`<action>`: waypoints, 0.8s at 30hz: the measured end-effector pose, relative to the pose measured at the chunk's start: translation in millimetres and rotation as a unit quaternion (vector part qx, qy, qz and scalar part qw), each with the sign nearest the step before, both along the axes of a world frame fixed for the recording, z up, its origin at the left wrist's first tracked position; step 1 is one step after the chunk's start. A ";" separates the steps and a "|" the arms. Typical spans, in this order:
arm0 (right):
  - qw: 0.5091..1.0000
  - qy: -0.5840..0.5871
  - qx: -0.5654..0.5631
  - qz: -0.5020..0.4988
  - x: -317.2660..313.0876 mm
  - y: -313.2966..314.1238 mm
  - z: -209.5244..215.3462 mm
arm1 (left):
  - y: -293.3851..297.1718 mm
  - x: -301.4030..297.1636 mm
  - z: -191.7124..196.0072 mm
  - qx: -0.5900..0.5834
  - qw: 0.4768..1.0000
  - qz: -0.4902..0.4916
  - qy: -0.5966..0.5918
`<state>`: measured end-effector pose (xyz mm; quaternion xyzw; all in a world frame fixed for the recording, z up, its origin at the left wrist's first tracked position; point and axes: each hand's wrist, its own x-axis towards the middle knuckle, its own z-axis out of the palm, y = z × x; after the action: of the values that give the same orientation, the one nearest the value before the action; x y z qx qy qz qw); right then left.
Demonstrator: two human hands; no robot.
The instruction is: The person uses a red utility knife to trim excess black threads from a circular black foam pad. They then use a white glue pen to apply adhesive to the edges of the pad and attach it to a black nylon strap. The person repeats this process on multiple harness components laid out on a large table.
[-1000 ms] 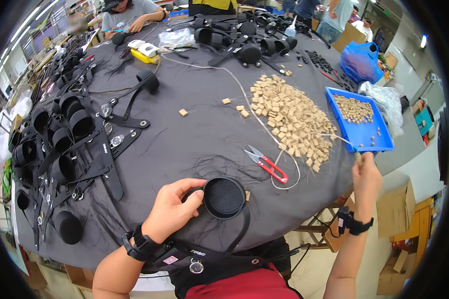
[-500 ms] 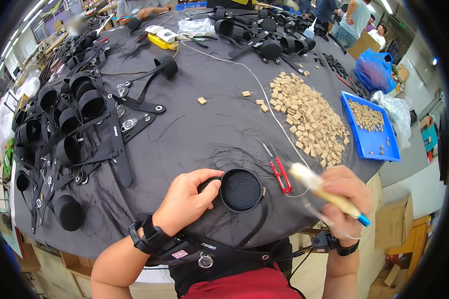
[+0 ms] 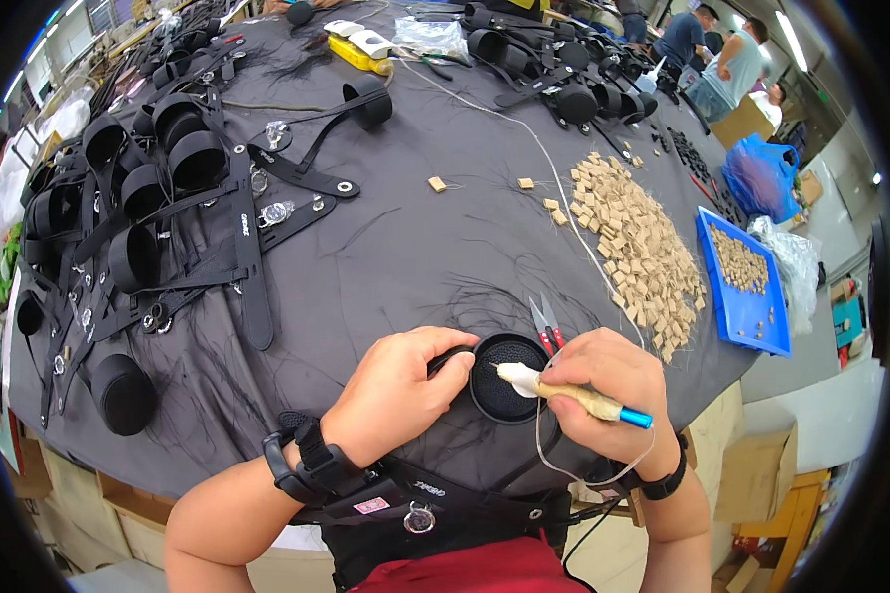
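My left hand (image 3: 398,393) grips the left rim of a round black cup-shaped piece (image 3: 507,381) lying on the dark table near its front edge. My right hand (image 3: 615,381) holds a pen-like tool (image 3: 574,394) wrapped in tan tape, with a pale tip and a blue rear end. The tip rests at the cup's inner rim. A thin white cord (image 3: 549,457) loops from the tool below my right hand. Red-handled snips (image 3: 547,328) lie just behind the cup.
A heap of small tan blocks (image 3: 641,252) lies to the right, beside a blue tray (image 3: 740,313) holding more. Black straps and cups (image 3: 158,212) cover the table's left and far side. A yellow-white tool (image 3: 356,44) lies far back. Other people stand at the top right.
My right hand came back from the blue tray with the tool and brought its tip to the cup. My left hand stayed on the cup's rim.
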<state>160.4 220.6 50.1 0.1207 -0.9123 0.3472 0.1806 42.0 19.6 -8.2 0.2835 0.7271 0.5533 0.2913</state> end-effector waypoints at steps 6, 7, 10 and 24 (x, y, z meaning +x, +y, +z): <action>0.998 0.020 0.060 0.031 -4.6 -1.4 -1.6 | 0.5 0.2 -4.5 0.015 0.999 0.012 0.035; 0.997 0.023 0.069 0.031 -4.4 -1.6 -3.3 | 0.7 0.5 -2.5 0.011 0.999 0.017 0.025; 0.996 0.022 0.082 0.034 -3.8 -1.4 -5.3 | 0.7 2.0 -1.3 0.008 0.999 0.021 0.029; 0.995 0.013 0.090 0.028 -4.1 -1.3 -8.4 | 0.9 2.2 -0.9 0.011 0.999 0.022 0.034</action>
<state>156.3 219.2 41.7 0.1662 -0.9338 0.2666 0.1712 44.1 20.4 -9.1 0.2892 0.7363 0.5576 0.2515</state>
